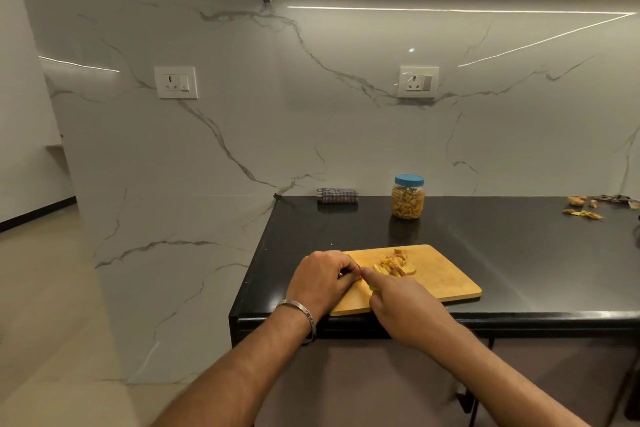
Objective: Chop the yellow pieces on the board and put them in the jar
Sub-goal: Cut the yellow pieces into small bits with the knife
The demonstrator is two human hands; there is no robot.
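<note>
A black countertop (pixel 519 253) runs along a white marble-veined wall with two sockets, lit by a strip under the cabinet at the top of the frame. Just below the frame's centre, the right hand (pixel 405 305) lies over a knife, of which only a sliver of green handle (pixel 373 288) shows; its index finger is stretched forward along the top, so the hand seems wrapped round the handle, though the blade is hidden. The left hand (pixel 322 279), a metal bangle (pixel 304 314) at the wrist, is curled at the board's left edge with its fingertips tucked right against that index finger; whether it pinches anything I cannot tell. Just beyond the fingertips the yellow pieces (pixel 393 262) sit heaped on the wooden board (pixel 443 281), some cut to strips, some still chunky. Further back, right of centre, the jar (pixel 408 199) stands with its blue lid on, already holding strips.

The likely risk is the crowded fingers: a downstroke could nick the left fingertips. The board overhangs the counter's front edge, so pressure may tip it. The lid must come off before filling.
</note>
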